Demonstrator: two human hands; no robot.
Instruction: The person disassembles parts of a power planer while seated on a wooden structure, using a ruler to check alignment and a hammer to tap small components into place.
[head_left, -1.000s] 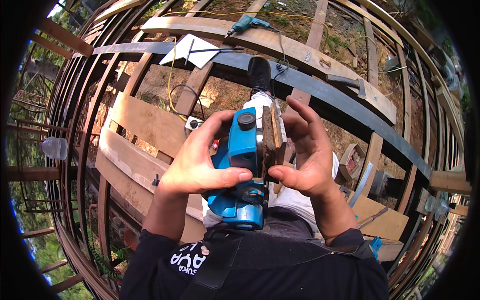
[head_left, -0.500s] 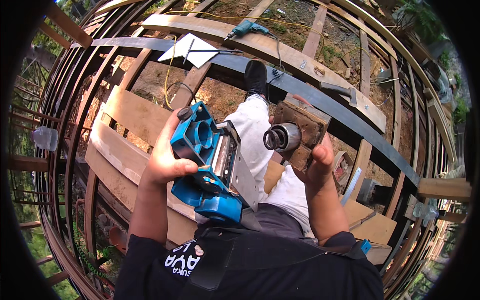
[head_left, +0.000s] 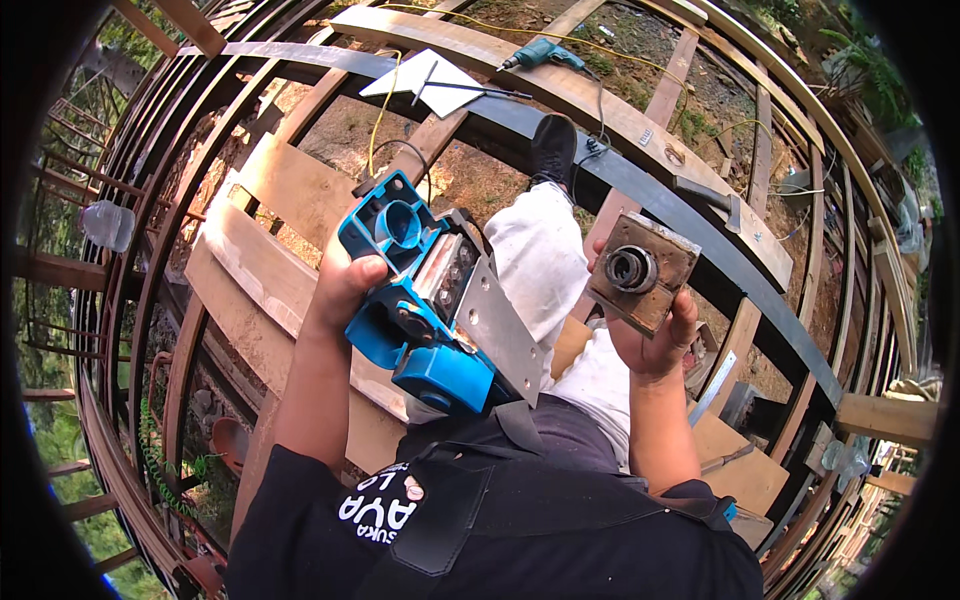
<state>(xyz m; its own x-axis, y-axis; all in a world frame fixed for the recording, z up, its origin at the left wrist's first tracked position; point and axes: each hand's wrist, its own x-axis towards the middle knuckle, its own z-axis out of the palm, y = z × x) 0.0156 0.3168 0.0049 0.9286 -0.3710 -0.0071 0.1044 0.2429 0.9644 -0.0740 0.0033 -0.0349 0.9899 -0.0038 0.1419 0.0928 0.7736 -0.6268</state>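
Note:
My left hand (head_left: 345,285) is closed around a blue electric hand planer (head_left: 445,378), its thumb lying on the housing. The planer is turned so that its flat metal sole plate (head_left: 503,330) and the cutter drum area show. In my right hand (head_left: 662,348) is a square brown block (head_left: 672,262), gripped at its lower edge and side. A round metal ring piece (head_left: 632,268), dark and hollow in the middle, sits on the block's face. Planer and block are held apart, above my lap.
Beyond my foot, a teal power drill (head_left: 550,55) and a hatchet (head_left: 712,198) rest on a long plank (head_left: 460,42). A white sheet (head_left: 440,85) with dark rods lies farther left. Open gaps show between the frame beams. A yellow cord (head_left: 378,135) runs across.
The block in my right hand has turned, so its ring faces me more squarely. The planer has tilted slightly, showing more of its sole plate. My view has shifted a little.

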